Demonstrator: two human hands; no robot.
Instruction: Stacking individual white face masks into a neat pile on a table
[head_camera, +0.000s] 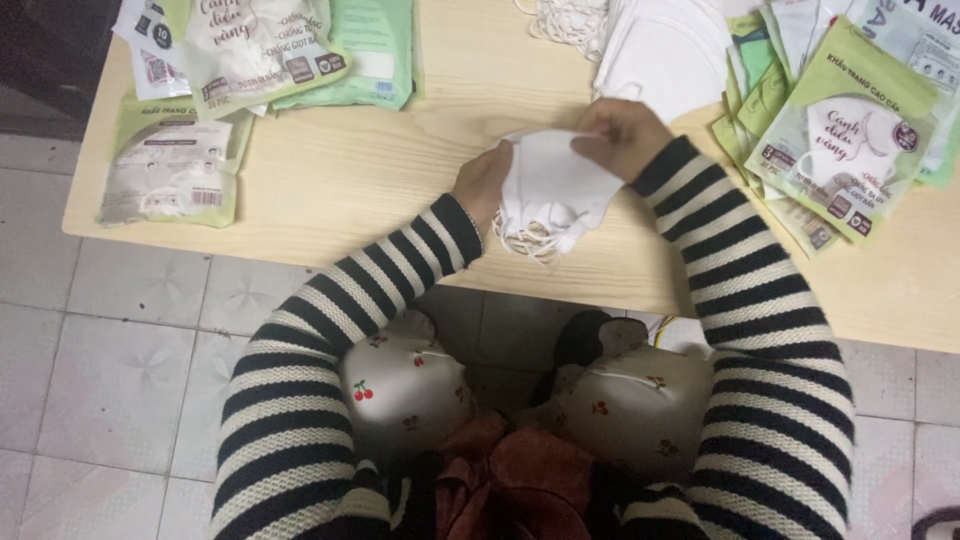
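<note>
While both hands work above wooden table (400, 170), left hand (483, 185) grips stack of white masks (555, 190) at side, right hand (620, 135) pinches top edge, likely squaring stack; green mask packets (845, 140) and loose white masks (665, 50) lie within reach

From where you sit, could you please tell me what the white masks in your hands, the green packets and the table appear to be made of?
Masks, held by left hand and right hand: soft matte fabric, probably non-woven, with thin elastic loops. Packets: glossy plastic film, reflecting light. Table: pale wood or wood-look laminate, with visible grain.
</note>
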